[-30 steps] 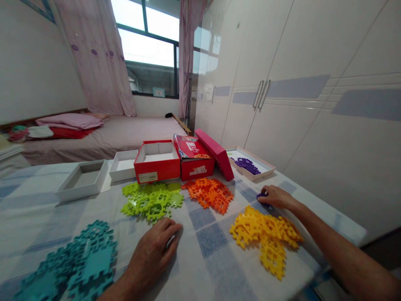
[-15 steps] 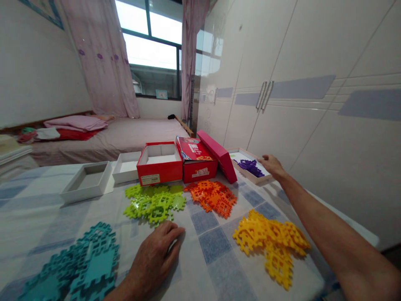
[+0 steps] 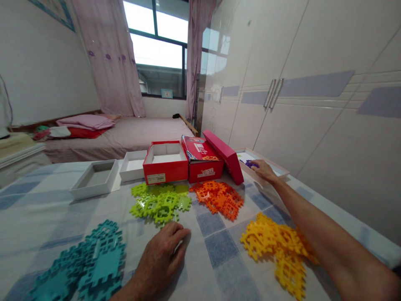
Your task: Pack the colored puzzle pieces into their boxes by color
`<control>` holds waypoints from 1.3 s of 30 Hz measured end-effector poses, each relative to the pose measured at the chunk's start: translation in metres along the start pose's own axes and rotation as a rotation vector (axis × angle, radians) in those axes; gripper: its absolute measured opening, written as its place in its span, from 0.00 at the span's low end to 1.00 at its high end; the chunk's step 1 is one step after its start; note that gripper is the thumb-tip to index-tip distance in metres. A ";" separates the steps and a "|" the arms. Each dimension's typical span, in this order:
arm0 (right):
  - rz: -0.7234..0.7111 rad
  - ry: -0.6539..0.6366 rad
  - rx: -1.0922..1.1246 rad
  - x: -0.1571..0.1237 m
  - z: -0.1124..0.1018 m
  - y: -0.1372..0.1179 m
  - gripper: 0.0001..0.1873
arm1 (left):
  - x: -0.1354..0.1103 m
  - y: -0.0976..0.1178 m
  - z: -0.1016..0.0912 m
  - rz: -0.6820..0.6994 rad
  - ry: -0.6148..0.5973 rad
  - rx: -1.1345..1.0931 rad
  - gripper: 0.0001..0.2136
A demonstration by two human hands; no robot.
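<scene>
My left hand rests on the checked tablecloth, its fingers loosely curled and nothing visible in them. Just beyond its knuckles lies a pile of lime-green interlocking plastic pieces. To its left is a heap of teal pieces. My right hand reaches far forward into a shallow white tray, fingers closed over purple interlocking pieces; the hand partly hides them. Under my right forearm sits a pile of yellow pieces. Orange pieces lie between the green and yellow piles.
Along the back stand an open red box, a printed red box and a pink lid leaning on it. Two shallow white boxes are at the left. Behind are a bed and, rightward, a wardrobe.
My right hand has moved left from the tray's right rim onto the purple pieces and closed on them. My left hand keeps its place by the green pile. The view has shifted slightly.
</scene>
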State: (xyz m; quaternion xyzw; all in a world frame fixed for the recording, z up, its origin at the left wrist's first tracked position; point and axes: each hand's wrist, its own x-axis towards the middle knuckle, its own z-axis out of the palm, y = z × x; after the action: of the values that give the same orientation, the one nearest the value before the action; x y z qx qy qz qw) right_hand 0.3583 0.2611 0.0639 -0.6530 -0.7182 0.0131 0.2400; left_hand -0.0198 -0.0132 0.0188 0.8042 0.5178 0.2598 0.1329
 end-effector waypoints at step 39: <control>0.684 0.493 1.280 -0.032 -0.039 0.035 0.14 | 0.001 -0.001 0.000 0.022 0.063 -0.022 0.12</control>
State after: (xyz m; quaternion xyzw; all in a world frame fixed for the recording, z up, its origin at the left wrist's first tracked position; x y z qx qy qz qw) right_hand 0.4055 0.2250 0.0762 -0.5567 -0.2541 0.3539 0.7073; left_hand -0.0200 -0.0117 0.0191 0.7998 0.5099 0.2922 0.1224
